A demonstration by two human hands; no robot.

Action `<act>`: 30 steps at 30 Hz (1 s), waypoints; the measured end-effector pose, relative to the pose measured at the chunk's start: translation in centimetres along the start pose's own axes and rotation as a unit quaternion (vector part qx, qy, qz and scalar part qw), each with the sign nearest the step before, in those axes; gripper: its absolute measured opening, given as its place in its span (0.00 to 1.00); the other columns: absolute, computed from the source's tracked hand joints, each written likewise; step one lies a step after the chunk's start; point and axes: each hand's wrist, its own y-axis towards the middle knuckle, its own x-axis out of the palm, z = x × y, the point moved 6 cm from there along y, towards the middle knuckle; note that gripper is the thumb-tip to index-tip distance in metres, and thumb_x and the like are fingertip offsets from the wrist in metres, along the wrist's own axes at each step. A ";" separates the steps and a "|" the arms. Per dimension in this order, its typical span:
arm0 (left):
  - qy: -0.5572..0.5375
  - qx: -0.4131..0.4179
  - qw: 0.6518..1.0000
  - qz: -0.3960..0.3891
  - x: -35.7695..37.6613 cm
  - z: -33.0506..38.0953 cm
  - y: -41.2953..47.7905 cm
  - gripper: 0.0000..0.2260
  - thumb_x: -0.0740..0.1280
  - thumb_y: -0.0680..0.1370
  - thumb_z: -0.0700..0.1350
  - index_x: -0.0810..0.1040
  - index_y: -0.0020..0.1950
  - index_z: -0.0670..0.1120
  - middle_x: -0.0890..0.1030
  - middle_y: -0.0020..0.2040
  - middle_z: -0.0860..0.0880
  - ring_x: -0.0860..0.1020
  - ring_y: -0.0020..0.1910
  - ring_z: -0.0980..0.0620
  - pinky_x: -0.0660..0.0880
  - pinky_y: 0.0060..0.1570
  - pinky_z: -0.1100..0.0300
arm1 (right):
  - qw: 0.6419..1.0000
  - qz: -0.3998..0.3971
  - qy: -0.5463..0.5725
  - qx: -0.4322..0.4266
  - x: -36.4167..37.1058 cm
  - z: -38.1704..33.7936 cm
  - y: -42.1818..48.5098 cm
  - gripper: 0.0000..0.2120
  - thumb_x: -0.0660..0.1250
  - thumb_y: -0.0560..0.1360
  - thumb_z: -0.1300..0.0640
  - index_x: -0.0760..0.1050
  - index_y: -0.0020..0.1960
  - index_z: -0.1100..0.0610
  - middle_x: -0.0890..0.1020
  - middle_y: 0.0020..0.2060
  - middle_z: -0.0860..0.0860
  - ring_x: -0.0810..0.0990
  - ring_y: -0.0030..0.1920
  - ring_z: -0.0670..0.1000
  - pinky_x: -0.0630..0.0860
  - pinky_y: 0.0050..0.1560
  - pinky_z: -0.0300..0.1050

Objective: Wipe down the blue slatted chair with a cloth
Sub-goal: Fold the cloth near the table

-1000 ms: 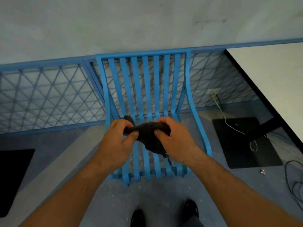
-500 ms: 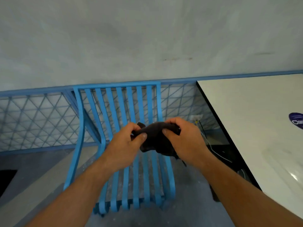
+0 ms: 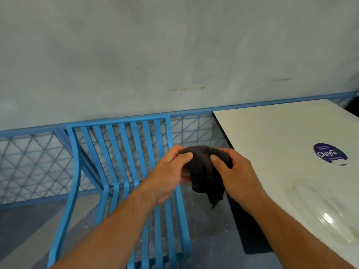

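Note:
The blue slatted chair (image 3: 116, 156) stands left of centre, its back against a blue lattice railing and its seat slats running down toward me. A dark grey cloth (image 3: 206, 171) hangs bunched in the air over the chair's right edge. My left hand (image 3: 171, 171) pinches its left side with thumb on top. My right hand (image 3: 233, 171) grips its right side, thumb pressed onto the fabric. The cloth's lower corner dangles free, apart from the slats.
A white table (image 3: 281, 144) with a dark edge fills the right side, bearing a purple round sticker (image 3: 330, 153). The blue lattice railing (image 3: 29, 162) runs along a pale wall. Grey speckled floor lies under the chair.
The view has swung up and right, so the chair sits further left and more of the table shows. Both hands still hold the cloth, which has shifted toward the chair's right edge.

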 end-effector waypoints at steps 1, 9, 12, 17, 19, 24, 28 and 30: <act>-0.008 -0.005 1.000 -0.009 0.6 -0.2 0.4 0.05 0.60 0.81 0.41 0.73 0.54 0.42 0.80 0.47 0.40 0.81 0.47 0.43 0.77 0.52 0.42 | 1.000 0.008 0.012 0.009 -0.4 0.6 -0.1 0.07 0.66 0.78 0.54 0.76 0.57 0.49 0.81 0.47 0.43 0.79 0.46 0.38 0.76 0.46 0.32; -0.048 -0.023 0.998 -0.039 7.5 -1.6 3.8 0.04 0.60 0.81 0.41 0.74 0.52 0.45 0.81 0.48 0.43 0.80 0.48 0.46 0.77 0.48 0.44 | 0.993 0.100 0.040 0.041 -6.0 4.2 -1.6 0.04 0.64 0.79 0.51 0.77 0.52 0.47 0.82 0.42 0.42 0.80 0.42 0.39 0.76 0.43 0.36; -0.083 -0.033 0.995 -0.048 11.9 -2.4 4.9 0.04 0.60 0.82 0.40 0.72 0.55 0.44 0.80 0.49 0.42 0.79 0.47 0.46 0.77 0.45 0.46 | 0.998 0.056 0.028 0.018 -8.7 5.1 -2.2 0.02 0.66 0.77 0.48 0.75 0.47 0.42 0.82 0.40 0.40 0.80 0.43 0.38 0.74 0.39 0.31; -0.056 -0.053 0.993 -0.089 19.0 -4.3 6.8 0.08 0.61 0.80 0.34 0.71 0.58 0.42 0.78 0.53 0.40 0.80 0.47 0.45 0.80 0.48 0.50 | 0.996 0.011 -0.068 0.057 -15.1 9.3 -1.3 0.08 0.68 0.76 0.51 0.72 0.53 0.42 0.81 0.40 0.40 0.80 0.41 0.44 0.78 0.41 0.38; 0.040 -0.040 0.993 -0.104 21.2 -5.1 7.9 0.11 0.63 0.79 0.32 0.72 0.59 0.44 0.80 0.53 0.42 0.81 0.50 0.46 0.80 0.53 0.50 | 0.993 -0.020 -0.093 0.072 -17.7 11.0 -0.7 0.07 0.67 0.78 0.52 0.71 0.52 0.43 0.80 0.40 0.40 0.79 0.40 0.46 0.74 0.38 0.35; 0.271 -0.020 0.948 -0.167 26.0 -8.3 11.0 0.22 0.69 0.76 0.38 0.70 0.68 0.51 0.77 0.60 0.49 0.77 0.57 0.49 0.76 0.59 0.49 | 0.982 -0.121 -0.082 0.123 -22.8 15.1 -0.1 0.06 0.65 0.78 0.59 0.74 0.52 0.49 0.81 0.41 0.46 0.81 0.42 0.48 0.74 0.40 0.35; 0.241 -0.094 0.934 -0.247 29.2 -12.4 12.8 0.19 0.67 0.78 0.40 0.72 0.66 0.55 0.78 0.62 0.51 0.75 0.61 0.52 0.71 0.62 0.53 | 0.972 -0.163 -0.045 0.166 -25.6 17.9 0.0 0.10 0.64 0.78 0.64 0.76 0.52 0.50 0.83 0.41 0.49 0.83 0.40 0.47 0.80 0.39 0.39; 0.250 -0.096 0.935 -0.233 30.1 -13.9 13.9 0.12 0.67 0.78 0.41 0.76 0.60 0.52 0.81 0.56 0.50 0.77 0.55 0.52 0.74 0.55 0.55 | 0.969 -0.155 -0.054 0.183 -26.6 19.5 0.4 0.09 0.64 0.77 0.64 0.76 0.52 0.50 0.84 0.40 0.49 0.84 0.39 0.50 0.81 0.39 0.43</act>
